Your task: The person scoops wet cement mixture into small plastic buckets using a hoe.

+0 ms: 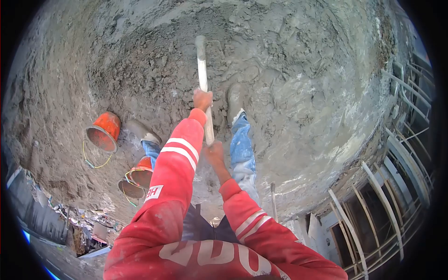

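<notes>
- Grips the handle (202, 74) midway with left hand (203, 100) and at its near end with right hand (214, 153); runs forward into mud (298, 93), beside right boot (236, 100).
- Has orange bucket (108, 123) tilted at left, near left boot (138, 129).
- Has second bucket (141, 177) partly behind sleeve (175, 170); cannot tell contents of either.
- Opens onto broad mud ahead, edged by bars (386, 205) at right.

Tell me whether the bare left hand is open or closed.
Closed: the bare left hand makes a fist around the pale, straight wooden tool handle, which shows on both sides of it.
</notes>
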{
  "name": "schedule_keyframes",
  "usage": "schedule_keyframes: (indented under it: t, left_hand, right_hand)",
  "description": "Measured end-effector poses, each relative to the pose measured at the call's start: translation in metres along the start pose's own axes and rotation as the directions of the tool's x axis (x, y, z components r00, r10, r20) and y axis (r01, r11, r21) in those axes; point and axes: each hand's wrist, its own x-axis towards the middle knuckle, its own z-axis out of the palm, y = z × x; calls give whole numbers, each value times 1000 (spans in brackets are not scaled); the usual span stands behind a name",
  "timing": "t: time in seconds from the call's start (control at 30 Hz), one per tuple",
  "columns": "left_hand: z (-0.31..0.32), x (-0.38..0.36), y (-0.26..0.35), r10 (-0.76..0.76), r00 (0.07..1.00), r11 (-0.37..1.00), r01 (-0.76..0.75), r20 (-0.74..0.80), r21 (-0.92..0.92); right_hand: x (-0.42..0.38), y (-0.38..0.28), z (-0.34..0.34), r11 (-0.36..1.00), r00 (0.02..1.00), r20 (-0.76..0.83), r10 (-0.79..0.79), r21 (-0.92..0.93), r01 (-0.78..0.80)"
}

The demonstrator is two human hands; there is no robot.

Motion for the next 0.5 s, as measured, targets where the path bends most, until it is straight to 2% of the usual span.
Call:
schedule_keyframes:
  t: [0.03, 0.07, 0.1, 0.17, 0.2, 0.27, 0.3, 0.33, 0.37, 0.4, 0.43, 0.47, 0.5]
  left_hand:
    - [0, -1, -38, -34, 999, 996, 34, 0, -87]
    - [-8, -9, -73, -9, 993, 980, 32, 119, -194]
    - [-20, -39, -83, -49, 986, 946, 97, 157, -310]
    - [-35, -95, -121, -71, 977, 894, 151, 199, -421]
    - [-41, -123, -138, -69, 976, 908, 147, 205, -393]
    - [-51, -174, -152, -166, 966, 923, 223, 198, -313]
    - [-48, -189, -180, -119, 983, 959, 150, 139, -241]
    - [-43, -193, -203, -63, 995, 983, 75, 81, -166]
    - [-53, -196, -194, -64, 995, 982, 76, 72, -174]
    - [-73, -203, -174, -6, 999, 977, 17, 54, -213]
    - [-93, -208, -154, 50, 998, 968, -41, 29, -247]
    - [-111, -203, -137, 134, 990, 975, -140, -50, -170]
    - [-129, -193, -119, 221, 968, 970, -231, -121, -81]
  right_hand:
    - [-20, 17, 12, 989, 991, -87, -103, -113, 93]
    - [-42, 31, 22, 956, 963, -158, -217, -233, 177]
    - [-69, 41, 28, 972, 977, -142, -162, -195, 133]
    - [-121, 62, 38, 992, 997, -74, -9, -125, 0]
    - [-147, 71, 41, 991, 995, -26, 92, -93, -94]
    - [-187, 94, 47, 994, 994, -18, 111, -21, -111]
    - [-203, 99, 54, 994, 994, -13, 110, -24, -110]
    - [-215, 102, 61, 990, 991, -9, 130, 61, -129]
    - [-220, 103, 66, 979, 989, -2, 147, 143, -146]
    - [-220, 97, 69, 981, 990, 8, 141, 136, -141]
    - [-217, 83, 70, 947, 995, 41, 86, 307, -94]
    - [-209, 67, 74, 879, 997, 67, 26, 473, -55]
    - [-185, 67, 93, 947, 990, -60, -128, 291, 140]
